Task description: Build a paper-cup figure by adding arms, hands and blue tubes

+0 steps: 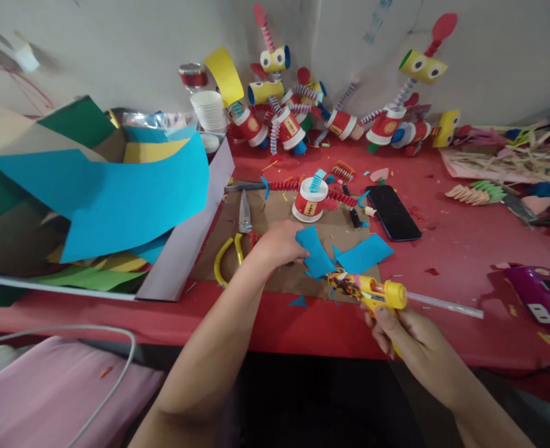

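My left hand [279, 244] is closed on a small piece of blue paper [316, 250] over a brown cardboard sheet [275, 214]. My right hand [412, 341] grips a yellow glue gun [372, 292] with a clear glue stick [445, 305] sticking out of its back. The gun's nozzle points at the blue paper's lower edge. A second blue paper piece [363, 253] lies just to the right. A red and white paper cup figure [309, 199] with red paper-spring arms stands behind on the cardboard.
Yellow-handled scissors [237, 239] lie left of my left hand. A black phone [393, 213] lies on the red table [461, 236]. A box of coloured paper sheets [116, 199] fills the left. Several finished cup figures [340, 118] line the wall. A purple device [543, 295] sits far right.
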`<action>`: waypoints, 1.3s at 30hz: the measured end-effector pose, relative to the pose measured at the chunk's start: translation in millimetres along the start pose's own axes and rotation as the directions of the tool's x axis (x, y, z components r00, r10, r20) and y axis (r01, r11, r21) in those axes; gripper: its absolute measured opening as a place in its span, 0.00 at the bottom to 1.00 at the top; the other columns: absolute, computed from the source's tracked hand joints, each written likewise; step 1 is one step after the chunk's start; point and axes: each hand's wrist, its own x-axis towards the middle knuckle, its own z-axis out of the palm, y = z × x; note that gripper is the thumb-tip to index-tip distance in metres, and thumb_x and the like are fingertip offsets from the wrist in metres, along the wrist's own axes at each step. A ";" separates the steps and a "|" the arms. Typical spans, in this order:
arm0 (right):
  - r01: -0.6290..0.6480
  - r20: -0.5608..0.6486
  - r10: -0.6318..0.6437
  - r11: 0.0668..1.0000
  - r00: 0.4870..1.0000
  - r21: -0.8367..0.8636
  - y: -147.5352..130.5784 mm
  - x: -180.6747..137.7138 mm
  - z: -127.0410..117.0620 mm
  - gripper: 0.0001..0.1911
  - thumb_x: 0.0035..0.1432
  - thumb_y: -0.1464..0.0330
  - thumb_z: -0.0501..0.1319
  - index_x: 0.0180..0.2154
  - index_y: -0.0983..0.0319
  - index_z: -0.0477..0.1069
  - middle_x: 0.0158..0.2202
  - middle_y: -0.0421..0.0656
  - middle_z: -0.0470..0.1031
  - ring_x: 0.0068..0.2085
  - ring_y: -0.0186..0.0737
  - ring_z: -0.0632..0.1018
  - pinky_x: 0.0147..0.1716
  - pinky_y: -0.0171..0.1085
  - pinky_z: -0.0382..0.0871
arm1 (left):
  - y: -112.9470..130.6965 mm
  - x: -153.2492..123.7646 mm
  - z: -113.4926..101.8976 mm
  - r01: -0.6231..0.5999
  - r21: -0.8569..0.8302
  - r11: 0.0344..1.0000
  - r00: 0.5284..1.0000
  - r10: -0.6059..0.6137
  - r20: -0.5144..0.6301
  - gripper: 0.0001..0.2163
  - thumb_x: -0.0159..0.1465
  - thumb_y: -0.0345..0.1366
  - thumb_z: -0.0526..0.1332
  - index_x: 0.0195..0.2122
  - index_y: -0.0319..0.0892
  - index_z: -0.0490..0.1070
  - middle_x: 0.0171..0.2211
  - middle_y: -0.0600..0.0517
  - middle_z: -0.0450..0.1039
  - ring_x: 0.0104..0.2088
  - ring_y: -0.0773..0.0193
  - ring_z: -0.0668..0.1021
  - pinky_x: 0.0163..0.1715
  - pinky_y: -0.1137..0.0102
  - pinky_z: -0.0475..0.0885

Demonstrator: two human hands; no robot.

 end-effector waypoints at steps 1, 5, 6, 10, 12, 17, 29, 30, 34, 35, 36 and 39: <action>-0.005 -0.005 0.005 1.000 1.000 0.010 0.7 0.4 -0.4 0.26 0.64 0.46 0.47 0.27 0.59 0.65 0.21 0.39 0.67 0.23 0.34 0.68 0.23 0.36 0.62 | 0.4 -0.3 -0.3 -0.013 0.019 1.000 1.000 0.013 0.000 0.05 0.51 0.27 0.64 0.26 0.39 0.68 0.22 0.50 0.76 0.25 0.60 0.81 0.24 0.73 0.73; -0.024 -0.040 0.025 0.999 0.999 0.036 2.4 1.6 -3.7 0.25 0.63 0.47 0.49 0.28 0.59 0.65 0.19 0.38 0.66 0.21 0.33 0.68 0.22 0.34 0.62 | 2.6 -1.2 -0.6 -0.047 0.070 0.996 0.999 0.047 0.006 0.04 0.50 0.25 0.64 0.26 0.39 0.70 0.22 0.51 0.76 0.25 0.62 0.81 0.24 0.75 0.72; -0.023 -0.050 0.025 0.999 0.998 0.033 2.3 1.6 -4.6 0.25 0.63 0.47 0.49 0.28 0.60 0.66 0.19 0.37 0.65 0.21 0.33 0.68 0.21 0.34 0.62 | 3.3 -1.5 -0.6 -0.044 0.072 0.996 0.999 0.044 0.009 0.05 0.51 0.25 0.64 0.27 0.39 0.70 0.22 0.52 0.76 0.25 0.63 0.81 0.24 0.75 0.72; -0.011 -0.083 0.009 1.000 0.996 -0.027 -0.2 0.3 -5.0 0.25 0.64 0.48 0.49 0.28 0.60 0.66 0.18 0.37 0.65 0.20 0.33 0.68 0.21 0.34 0.61 | 4.5 -1.6 -0.5 -0.047 0.098 0.994 0.999 0.047 0.006 0.04 0.51 0.25 0.63 0.28 0.39 0.72 0.21 0.53 0.75 0.25 0.63 0.80 0.24 0.76 0.71; -0.001 -0.087 -0.004 0.998 0.996 -0.061 -1.9 -1.1 -3.6 0.25 0.65 0.49 0.49 0.27 0.60 0.67 0.18 0.37 0.65 0.21 0.34 0.68 0.21 0.34 0.61 | 3.6 -1.1 -0.5 -0.070 0.125 0.990 0.998 0.070 0.000 0.04 0.51 0.26 0.64 0.26 0.39 0.72 0.21 0.52 0.75 0.25 0.63 0.80 0.24 0.75 0.70; 0.025 -0.097 -0.036 0.994 0.995 -0.106 -3.1 -2.8 -3.1 0.24 0.65 0.49 0.49 0.26 0.59 0.66 0.18 0.38 0.66 0.21 0.35 0.69 0.21 0.35 0.62 | 1.7 -0.4 0.1 -0.074 0.123 0.990 0.997 0.076 -0.011 0.04 0.50 0.26 0.63 0.26 0.40 0.72 0.21 0.51 0.75 0.25 0.61 0.80 0.24 0.74 0.70; 0.033 -0.095 -0.046 0.989 0.994 -0.142 -9.5 -4.5 2.4 0.24 0.66 0.50 0.48 0.24 0.58 0.62 0.18 0.37 0.64 0.21 0.34 0.68 0.21 0.35 0.61 | 4.5 -2.0 1.6 -0.051 0.108 0.993 0.999 0.053 -0.008 0.04 0.50 0.25 0.62 0.23 0.39 0.69 0.20 0.52 0.74 0.23 0.64 0.78 0.21 0.76 0.67; 0.029 -0.103 -0.044 0.989 0.994 -0.148 -9.7 -4.5 2.3 0.25 0.66 0.50 0.48 0.23 0.58 0.61 0.18 0.37 0.64 0.20 0.34 0.68 0.21 0.35 0.61 | 4.6 -2.2 1.6 -0.047 0.101 0.994 0.999 0.048 -0.008 0.04 0.50 0.25 0.62 0.23 0.39 0.69 0.20 0.52 0.74 0.22 0.64 0.78 0.21 0.76 0.67; 0.066 -0.106 -0.085 0.982 0.991 -0.176 -10.8 -6.2 3.2 0.24 0.66 0.51 0.48 0.23 0.58 0.61 0.18 0.37 0.65 0.21 0.34 0.68 0.22 0.35 0.61 | 4.9 -2.4 1.4 -0.053 0.116 0.992 0.998 0.054 -0.010 0.04 0.50 0.24 0.62 0.24 0.39 0.69 0.20 0.52 0.73 0.21 0.65 0.77 0.21 0.76 0.66; 0.070 -0.100 -0.089 0.982 0.991 -0.175 -10.7 -6.8 3.2 0.24 0.66 0.50 0.49 0.24 0.58 0.61 0.18 0.37 0.65 0.21 0.35 0.68 0.22 0.36 0.61 | 5.0 -2.3 1.2 -0.065 0.136 0.989 0.998 0.067 -0.014 0.05 0.49 0.24 0.62 0.24 0.39 0.69 0.20 0.52 0.74 0.22 0.65 0.77 0.21 0.76 0.66; 0.066 -0.097 -0.083 0.983 0.992 -0.170 -10.3 -7.3 3.0 0.24 0.65 0.50 0.49 0.24 0.58 0.62 0.18 0.37 0.65 0.21 0.35 0.68 0.22 0.36 0.61 | 5.0 -2.1 1.0 -0.078 0.158 0.984 0.996 0.082 -0.018 0.05 0.49 0.24 0.63 0.24 0.39 0.69 0.20 0.53 0.74 0.22 0.66 0.77 0.21 0.76 0.65; 0.023 -0.101 -0.038 0.990 0.994 -0.142 -7.9 -7.1 1.5 0.25 0.65 0.49 0.48 0.24 0.58 0.62 0.18 0.37 0.65 0.20 0.35 0.68 0.21 0.36 0.61 | 4.9 -1.6 0.6 -0.094 0.195 0.976 0.994 0.102 -0.031 0.05 0.48 0.25 0.63 0.22 0.39 0.68 0.18 0.53 0.73 0.22 0.66 0.77 0.21 0.75 0.64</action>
